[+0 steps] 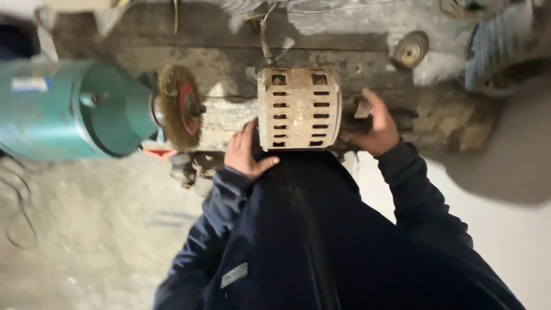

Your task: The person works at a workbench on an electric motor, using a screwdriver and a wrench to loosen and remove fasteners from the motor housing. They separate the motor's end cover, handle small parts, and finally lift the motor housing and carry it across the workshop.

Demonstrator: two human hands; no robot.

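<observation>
Gripping the slotted motor housing (298,109) with the left hand (245,154) curled at its near corner and the right hand (374,127) bracing its end, keep both sides steady, clear of the wire wheel (179,108).

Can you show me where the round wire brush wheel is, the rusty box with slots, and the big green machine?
wire brush wheel (179,108), head view, on its bristle face beside the red hub.
slotted metal housing (298,109), head view, on its slotted front.
green motor (69,109), head view, on its rounded body.
</observation>
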